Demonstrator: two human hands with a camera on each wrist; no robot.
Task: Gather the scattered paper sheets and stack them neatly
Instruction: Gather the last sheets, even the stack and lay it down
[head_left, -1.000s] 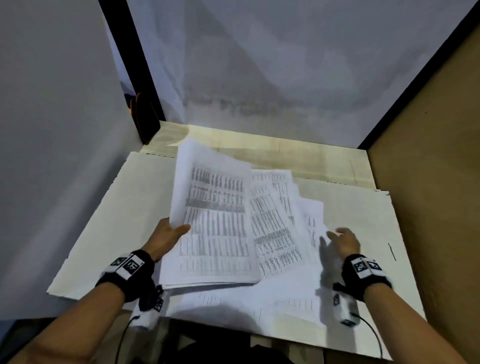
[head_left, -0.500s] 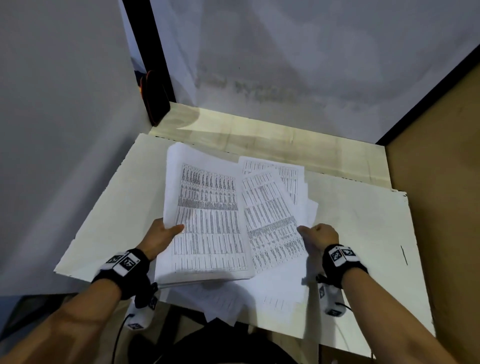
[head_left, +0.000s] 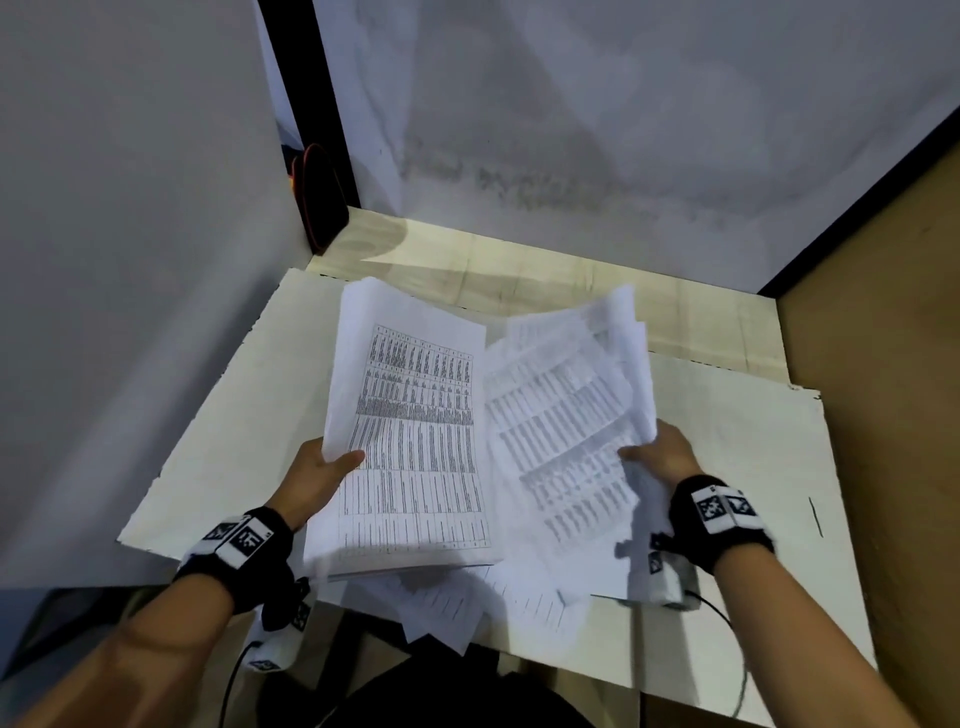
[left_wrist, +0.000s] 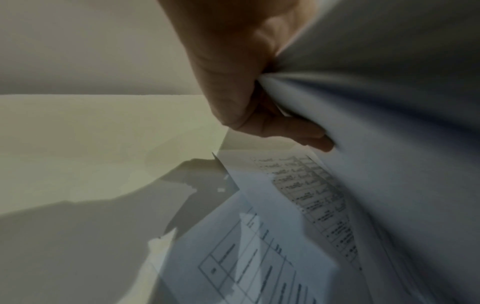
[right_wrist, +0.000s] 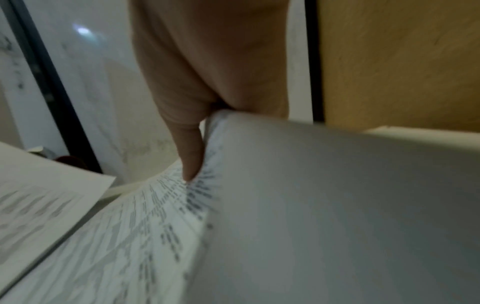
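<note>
My left hand (head_left: 324, 470) grips the left edge of a stack of printed sheets (head_left: 415, 447), thumb on top and fingers (left_wrist: 293, 131) underneath, lifted off the white board (head_left: 208, 441). My right hand (head_left: 660, 452) pinches the right edge of a second bunch of printed sheets (head_left: 561, 426), thumb (right_wrist: 191, 156) pressed on the print, and these sheets curl up beside the left stack. More loose printed sheets (head_left: 467, 597) lie flat below both bunches at the near edge of the board, some hanging over it.
The white board lies on a pale wooden tabletop (head_left: 571, 280). A grey wall (head_left: 130, 260) closes the left side and a brown panel (head_left: 883, 364) the right. A dark red-rimmed object (head_left: 317, 202) stands in the back left corner.
My right hand went from lying open beside the sheets to pinching their right edge and lifting them. The left stack rose and tilted up with them.
</note>
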